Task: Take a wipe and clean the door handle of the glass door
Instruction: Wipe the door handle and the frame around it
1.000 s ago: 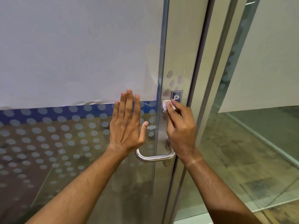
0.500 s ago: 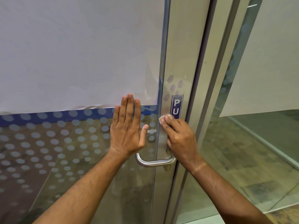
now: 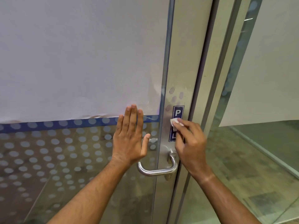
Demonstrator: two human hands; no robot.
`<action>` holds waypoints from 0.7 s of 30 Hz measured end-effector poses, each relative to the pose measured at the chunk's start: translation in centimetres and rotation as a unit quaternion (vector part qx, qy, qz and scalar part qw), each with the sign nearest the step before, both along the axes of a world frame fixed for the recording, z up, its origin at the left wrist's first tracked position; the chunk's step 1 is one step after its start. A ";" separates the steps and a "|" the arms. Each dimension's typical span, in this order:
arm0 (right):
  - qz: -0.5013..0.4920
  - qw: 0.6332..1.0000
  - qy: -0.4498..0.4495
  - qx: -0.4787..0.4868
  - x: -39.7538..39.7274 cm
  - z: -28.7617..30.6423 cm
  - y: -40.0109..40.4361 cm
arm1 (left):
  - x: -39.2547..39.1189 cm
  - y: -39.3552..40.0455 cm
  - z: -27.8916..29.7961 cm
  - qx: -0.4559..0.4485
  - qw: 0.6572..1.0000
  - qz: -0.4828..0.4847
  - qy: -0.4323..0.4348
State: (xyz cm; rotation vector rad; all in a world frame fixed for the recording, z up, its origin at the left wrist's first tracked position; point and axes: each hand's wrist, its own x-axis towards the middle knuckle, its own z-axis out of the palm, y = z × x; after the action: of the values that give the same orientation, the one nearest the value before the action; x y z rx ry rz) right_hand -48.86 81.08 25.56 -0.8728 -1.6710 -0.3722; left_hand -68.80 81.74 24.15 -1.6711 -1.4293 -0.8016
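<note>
The frosted, dot-patterned glass door [image 3: 72, 151] with its brushed metal stile [image 3: 182, 70] fills most of the view; a large sheet of white paper [image 3: 80, 54] covers the upper pane, ending above a blue band. To the right stands a fixed clear glass side panel [image 3: 258, 159], well apart from the work. The left hand [image 3: 129, 139] lies flat on the pane with fingers spread and straight, its grip released and holding nothing; it appears to steady the door. The right hand [image 3: 191, 143] has its grip clenched on a small white wipe [image 3: 174, 122], pinched under the fingertips and pressed against the stile over the dark blue vertical sign plate [image 3: 176, 123], of which a "P" and part of a lower letter show. The curved stainless steel lever handle [image 3: 157, 171], the task's object, sits below that hand, mounted on the stile and projecting left across the edge of the pane; the wipe is not touching it. Judgement: wiping is under way, but on the plate above the handle, so the handle itself is not yet addressed. The next move calls for bringing the wipe down to the lever's neck and drawing it along the bar. The left wrist lies just above the lever's free end and may need to shift; nothing else obstructs.
</note>
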 end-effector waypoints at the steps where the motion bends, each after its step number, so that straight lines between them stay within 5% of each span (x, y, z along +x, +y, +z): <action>1: 0.001 1.000 0.031 0.004 0.0 1.0 -0.1 | 0.0 0.1 0.0 0.002 1.000 0.001 0.001; 8: -0.024 0.994 0.102 0.026 0.0 6.4 0.7 | 0.0 0.3 -0.2 0.010 1.000 -0.001 -0.001; 21: -0.066 0.994 0.053 0.068 -1.9 7.5 2.7 | 0.0 0.5 -0.3 0.021 1.000 -0.003 0.005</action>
State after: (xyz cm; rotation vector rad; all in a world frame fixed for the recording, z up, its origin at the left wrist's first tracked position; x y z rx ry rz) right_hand -50.76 83.74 33.06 -0.8883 -1.4761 -0.5160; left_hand -68.76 82.24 23.86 -1.6461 -1.3927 -0.8190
